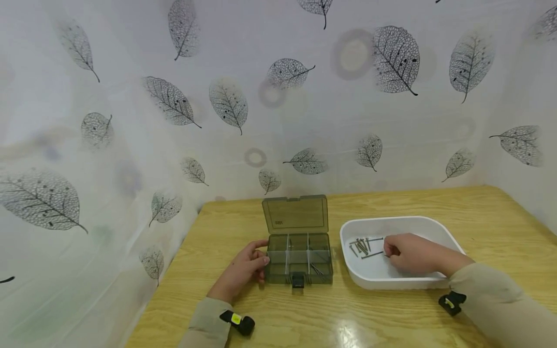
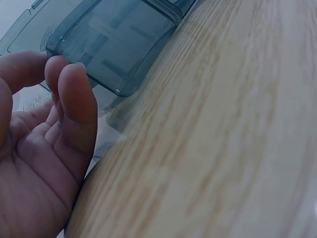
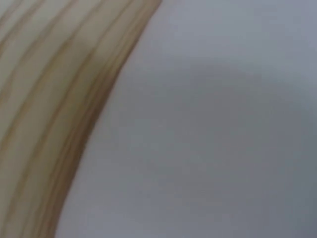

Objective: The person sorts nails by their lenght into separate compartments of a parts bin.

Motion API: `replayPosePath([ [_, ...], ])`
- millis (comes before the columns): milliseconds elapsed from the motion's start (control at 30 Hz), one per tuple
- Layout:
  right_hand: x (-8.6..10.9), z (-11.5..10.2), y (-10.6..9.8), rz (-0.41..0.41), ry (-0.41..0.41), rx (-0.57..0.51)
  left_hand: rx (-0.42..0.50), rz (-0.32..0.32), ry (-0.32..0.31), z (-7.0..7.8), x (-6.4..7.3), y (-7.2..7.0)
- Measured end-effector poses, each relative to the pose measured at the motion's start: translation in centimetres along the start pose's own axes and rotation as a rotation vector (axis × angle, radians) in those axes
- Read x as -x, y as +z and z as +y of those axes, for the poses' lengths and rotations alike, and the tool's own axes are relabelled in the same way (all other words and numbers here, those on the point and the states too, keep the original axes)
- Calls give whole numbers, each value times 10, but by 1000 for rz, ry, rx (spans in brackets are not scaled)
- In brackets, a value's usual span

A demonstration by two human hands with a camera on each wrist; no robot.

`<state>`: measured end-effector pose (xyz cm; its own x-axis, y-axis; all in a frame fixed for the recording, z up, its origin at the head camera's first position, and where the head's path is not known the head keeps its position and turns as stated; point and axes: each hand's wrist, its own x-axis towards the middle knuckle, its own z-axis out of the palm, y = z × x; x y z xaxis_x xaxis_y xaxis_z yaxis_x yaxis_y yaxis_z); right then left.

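Note:
A smoky, see-through compartment box (image 1: 298,279) stands on the table with its lid (image 1: 296,214) raised. My left hand (image 1: 243,268) holds its left side, thumb on the near part of the wall; in the left wrist view the fingertips (image 2: 78,94) curl by a box corner. Several thin dark metal pieces (image 1: 316,269) lie in the front right compartment. To the right, my right hand (image 1: 411,252) reaches into a white tray (image 1: 361,282), fingers curled down beside a pile of screws or nails (image 1: 362,246). Whether it pinches one is hidden. The right wrist view shows no hand.
The wood-grain table (image 1: 278,314) carries the box and tray, which stand side by side with a narrow gap between. A pale sheet printed with leaves (image 1: 309,161) hangs behind the table and along both sides.

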<state>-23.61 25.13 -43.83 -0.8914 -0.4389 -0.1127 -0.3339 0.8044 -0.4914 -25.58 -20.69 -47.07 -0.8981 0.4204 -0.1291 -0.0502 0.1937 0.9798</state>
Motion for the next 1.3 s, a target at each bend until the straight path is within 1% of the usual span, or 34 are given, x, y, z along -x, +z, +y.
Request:
replayPosePath([
  [200,-7,-12,-4,89,-76,-50,-8,0,6,1,1,0],
  [367,-12,-28,-5,126,-137,-85,-15,0,11,1,2,2],
  [467,-13,-43,-5,133,-172,-121,-12,-1,11,1,1,3],
  [633,-20,-68,-2,118,-224,-171,2,3,6,0,1,2],
  [733,-26,-81,1,113,-248,-162,5,6,3,-1,1,2],
  [833,-33,-91,4,118,-268,-131,6,4,4,-2,1,2],
  [1000,-43,-103,7,110,-243,-94,12,-7,3,-3,-1,1],
  [1167,-52,-114,7,110,-192,-114,13,-4,5,-4,-2,0],
  [1300,-61,-122,7,126,-179,-115,11,-3,4,-4,-2,-1],
])
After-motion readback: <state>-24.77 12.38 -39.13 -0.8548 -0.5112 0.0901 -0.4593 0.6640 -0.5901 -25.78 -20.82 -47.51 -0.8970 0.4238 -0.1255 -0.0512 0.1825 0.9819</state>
